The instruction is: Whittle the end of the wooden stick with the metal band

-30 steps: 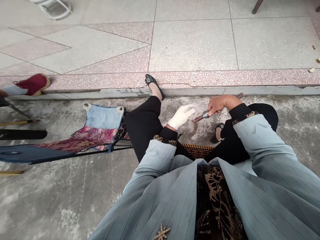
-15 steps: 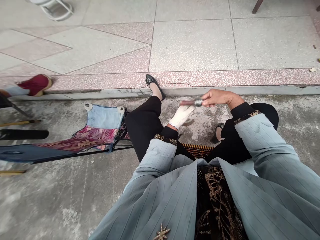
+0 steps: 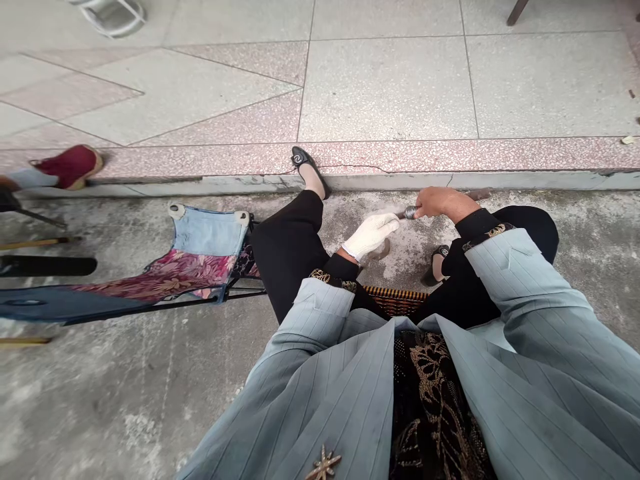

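Observation:
I sit low over a concrete floor with my knees apart. My right hand (image 3: 436, 202) is bare and closed round the wooden handle of a sickle (image 3: 411, 212), whose metal collar shows just left of my fingers. My left hand (image 3: 371, 235) wears a white glove; its fingers are curled by the blade end of the sickle, and the blade is mostly hidden behind the glove. A dark curved shape (image 3: 379, 253) on the concrete lies just beneath the gloved hand.
A folding stool (image 3: 200, 257) with denim and floral cloth stands at my left. A raised tiled step (image 3: 380, 160) runs across ahead, my left shoe (image 3: 303, 161) resting on it. Another person's red shoe (image 3: 67, 167) is far left. A woven seat edge (image 3: 395, 300) shows between my legs.
My right hand lifted the sickle from the floor to a level position, then drew it down a little towards the gloved hand, which rose slightly to meet its blade end.

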